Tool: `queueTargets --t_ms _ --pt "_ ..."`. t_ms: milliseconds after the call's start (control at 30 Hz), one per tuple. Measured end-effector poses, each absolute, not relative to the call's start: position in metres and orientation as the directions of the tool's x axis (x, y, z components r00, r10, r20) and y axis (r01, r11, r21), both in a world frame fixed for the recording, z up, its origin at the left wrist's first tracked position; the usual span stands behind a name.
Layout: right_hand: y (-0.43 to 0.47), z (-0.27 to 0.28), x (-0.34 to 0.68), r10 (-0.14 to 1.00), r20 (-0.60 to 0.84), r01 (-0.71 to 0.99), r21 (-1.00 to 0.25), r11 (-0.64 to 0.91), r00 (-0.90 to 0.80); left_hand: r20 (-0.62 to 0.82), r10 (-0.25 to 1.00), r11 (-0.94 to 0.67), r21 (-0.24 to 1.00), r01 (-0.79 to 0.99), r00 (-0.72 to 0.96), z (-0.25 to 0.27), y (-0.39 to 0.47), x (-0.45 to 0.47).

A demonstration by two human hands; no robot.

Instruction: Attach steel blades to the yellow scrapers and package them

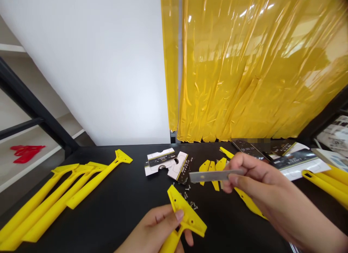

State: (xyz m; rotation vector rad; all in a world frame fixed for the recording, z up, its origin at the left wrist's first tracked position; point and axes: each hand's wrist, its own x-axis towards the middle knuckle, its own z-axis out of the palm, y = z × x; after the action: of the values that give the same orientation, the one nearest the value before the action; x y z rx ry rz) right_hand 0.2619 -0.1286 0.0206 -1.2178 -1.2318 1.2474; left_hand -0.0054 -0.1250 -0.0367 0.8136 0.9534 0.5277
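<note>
A yellow handle (194,220) is gripped in the left hand (160,224), its wide, holed head tilted and faced upward above the table (114,224), with the thumb laid on it. A thin metal blade (208,176) is pinched by one end between thumb and fingers of the right hand (258,184); it is held nearly level, beyond the handle's head and apart from it. Small screws (186,195) are scattered just past the head. Beyond the blade, yellow plates (204,166) are partly hidden by it, and printed cards (161,160) are piled to their left. Four handles (100,186) are laid slantwise at the left, and more yellow pieces (324,186) are seen at the right edge, near printed sheets (301,164)
</note>
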Motion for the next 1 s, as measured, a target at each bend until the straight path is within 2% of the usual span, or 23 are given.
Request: queueTargets --t_ms 100,167,267,367,600,767,1000 --pt "-0.132 0.010 0.236 0.980 -0.152 -0.149 -0.974 -0.170 -0.126 -0.467 0.739 0.576 0.812 -0.096 0.485 -0.035 -0.121 -0.003" --pt "-0.132 -0.003 0.227 0.972 -0.176 -0.097 -0.976 -0.193 -0.155 -0.450 0.741 0.572 0.812 -0.118 0.498 -0.036 -0.118 -0.002" --pt "-0.132 -0.025 0.225 0.973 -0.136 0.080 -0.989 -0.123 -0.188 -0.430 0.734 0.570 0.811 -0.132 0.526 -0.039 -0.113 -0.002" --pt "-0.131 -0.036 0.226 0.958 -0.163 0.209 -0.971 -0.113 -0.236 -0.416 0.736 0.555 0.823 -0.123 0.535 -0.040 -0.112 -0.003" --pt "-0.130 -0.038 0.217 0.902 -0.234 0.208 -0.964 -0.167 -0.364 -0.404 0.716 0.514 0.857 -0.038 0.569 -0.045 -0.114 -0.007" --pt "-0.129 -0.039 0.217 0.892 -0.250 0.219 -0.960 -0.176 -0.376 -0.419 0.673 0.519 0.855 0.014 0.610 -0.050 -0.109 -0.010" --pt "-0.128 -0.046 0.216 0.865 -0.304 0.110 -0.952 -0.284 -0.398 -0.411 0.744 0.494 0.870 -0.018 0.527 -0.038 -0.116 -0.006"
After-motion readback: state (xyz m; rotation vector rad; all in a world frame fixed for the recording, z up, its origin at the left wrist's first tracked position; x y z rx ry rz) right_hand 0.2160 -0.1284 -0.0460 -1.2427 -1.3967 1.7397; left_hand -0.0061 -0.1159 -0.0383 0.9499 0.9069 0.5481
